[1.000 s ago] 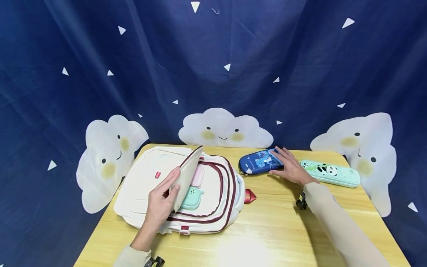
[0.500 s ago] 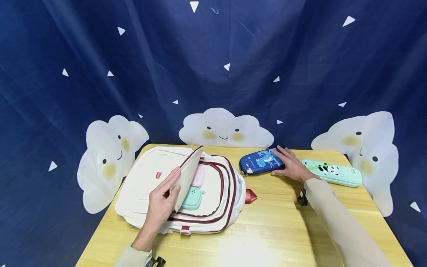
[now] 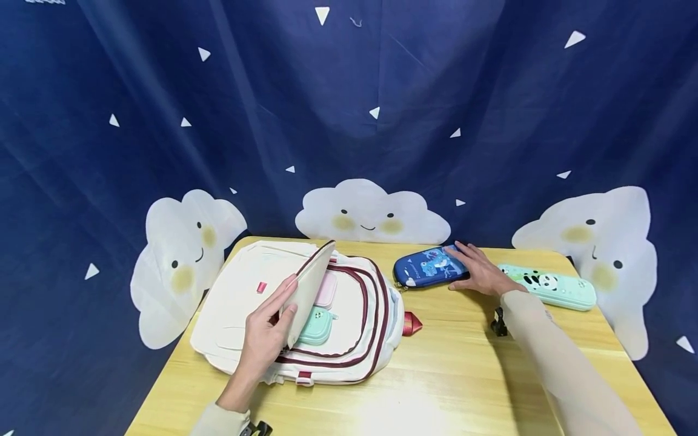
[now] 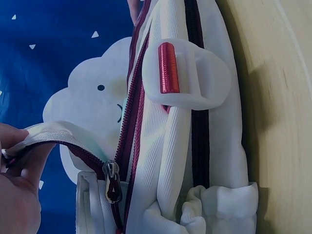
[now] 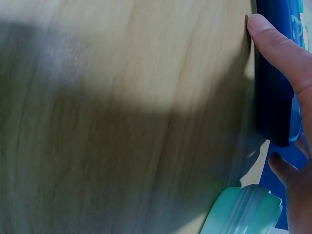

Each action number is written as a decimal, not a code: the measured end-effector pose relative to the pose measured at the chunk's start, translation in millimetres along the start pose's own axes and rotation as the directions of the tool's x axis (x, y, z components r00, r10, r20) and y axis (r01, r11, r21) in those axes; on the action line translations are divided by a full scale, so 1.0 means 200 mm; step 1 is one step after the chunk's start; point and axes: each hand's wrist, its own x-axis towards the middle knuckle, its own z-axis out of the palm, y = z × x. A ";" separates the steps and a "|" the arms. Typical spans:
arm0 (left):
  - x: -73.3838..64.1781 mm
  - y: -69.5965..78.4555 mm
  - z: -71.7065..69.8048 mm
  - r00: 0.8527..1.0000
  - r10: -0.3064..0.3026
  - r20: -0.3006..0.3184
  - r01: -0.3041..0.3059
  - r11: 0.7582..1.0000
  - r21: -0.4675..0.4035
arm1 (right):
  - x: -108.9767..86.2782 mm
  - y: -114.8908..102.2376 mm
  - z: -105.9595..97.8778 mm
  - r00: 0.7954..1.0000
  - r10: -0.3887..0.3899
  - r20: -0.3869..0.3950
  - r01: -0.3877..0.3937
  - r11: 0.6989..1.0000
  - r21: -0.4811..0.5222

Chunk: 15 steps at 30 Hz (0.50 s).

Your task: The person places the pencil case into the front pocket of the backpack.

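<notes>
A white backpack (image 3: 234, 290) with dark red zips lies on the table at the left. My left hand (image 3: 263, 336) pinches its raised front pocket flap (image 3: 306, 297) between thumb and fingers; the left wrist view shows the zip edge (image 4: 83, 151) curving into that hand. Inside the pocket are a mint-green small case (image 3: 316, 326) and a pink case (image 3: 326, 289), both partly hidden by the flap. Right of the bag, my right hand (image 3: 480, 272) holds the right end of a blue pencil case (image 3: 428, 267), thumb (image 5: 275, 41) along its near side.
A mint-green panda pencil case (image 3: 561, 289) lies just right of my right hand, partly behind the wrist. A red tab (image 3: 412, 324) sticks out from the backpack's right side. Behind the wooden table (image 3: 447, 369) hangs a dark blue curtain (image 3: 349, 91).
My right hand has slid slightly right along the blue pencil case toward its end. My left hand keeps the flap raised as before.
</notes>
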 end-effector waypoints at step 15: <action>0.00 0.00 0.00 1.000 0.004 -0.009 -0.004 1.000 -0.004 | 0.05 -0.01 -0.04 0.998 -0.002 0.066 0.004 0.999 -0.038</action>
